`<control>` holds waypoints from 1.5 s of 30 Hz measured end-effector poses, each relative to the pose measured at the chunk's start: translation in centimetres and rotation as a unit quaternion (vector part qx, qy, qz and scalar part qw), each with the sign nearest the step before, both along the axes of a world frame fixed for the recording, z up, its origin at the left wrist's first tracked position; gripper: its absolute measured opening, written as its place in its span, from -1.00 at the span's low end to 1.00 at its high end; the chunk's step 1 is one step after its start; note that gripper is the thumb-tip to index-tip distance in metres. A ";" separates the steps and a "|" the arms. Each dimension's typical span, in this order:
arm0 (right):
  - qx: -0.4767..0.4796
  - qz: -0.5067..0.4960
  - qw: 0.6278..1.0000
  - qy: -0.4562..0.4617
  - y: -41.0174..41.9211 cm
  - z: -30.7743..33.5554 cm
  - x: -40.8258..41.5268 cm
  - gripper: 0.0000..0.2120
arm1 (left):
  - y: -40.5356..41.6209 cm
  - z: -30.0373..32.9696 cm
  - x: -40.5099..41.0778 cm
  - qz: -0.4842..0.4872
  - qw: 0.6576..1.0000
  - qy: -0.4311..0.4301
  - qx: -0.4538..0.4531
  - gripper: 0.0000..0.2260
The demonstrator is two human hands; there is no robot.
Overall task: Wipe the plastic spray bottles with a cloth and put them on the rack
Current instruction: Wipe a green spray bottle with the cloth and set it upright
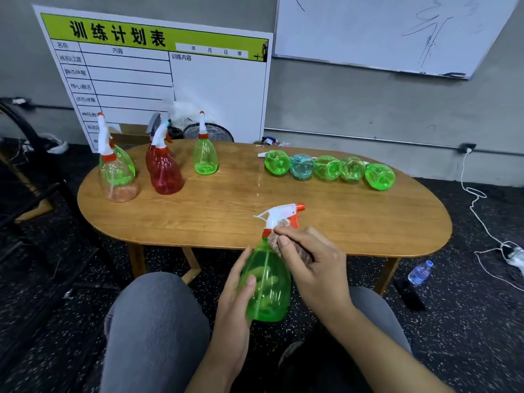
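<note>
My left hand [236,296] grips the body of a green spray bottle [269,290] with a white and orange trigger head, held upright in front of the table's near edge. My right hand [309,259] holds a brownish cloth [276,241] pressed against the bottle's neck and shoulder. Several spray bottles stand upright at the table's back left: a clear one [117,177], a red one [164,171] and a green one [205,158]. Several more bottles, mostly green [276,163] and one blue [302,166], lie on their sides in a row at the back right.
The oval wooden table [226,211] stands on dark speckled floor. A printed board [170,75] leans on the wall behind it, and a whiteboard [382,29] hangs at the upper right. A water bottle [420,272] and white cable [476,211] lie at the right. My knees are below.
</note>
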State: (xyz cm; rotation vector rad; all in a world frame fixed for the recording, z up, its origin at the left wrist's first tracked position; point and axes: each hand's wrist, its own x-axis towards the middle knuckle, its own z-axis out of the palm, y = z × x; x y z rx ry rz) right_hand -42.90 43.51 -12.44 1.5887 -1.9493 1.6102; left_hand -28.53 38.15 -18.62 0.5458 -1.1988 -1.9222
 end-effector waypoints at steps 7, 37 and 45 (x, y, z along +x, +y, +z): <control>0.080 -0.074 0.991 0.081 -0.9 -1.3 1.7 -0.69 | -0.2 -0.6 0.1 0.034 0.998 -0.038 -0.044 -0.57; 0.066 0.115 0.966 0.222 2.5 -3.4 2.6 -0.79 | -0.3 -0.8 0.1 0.031 0.998 -0.045 0.005 -0.61; 0.025 0.065 0.972 0.223 1.5 -0.6 0.8 -0.75 | -0.1 0.4 0.1 0.030 0.999 -0.034 -0.006 -0.60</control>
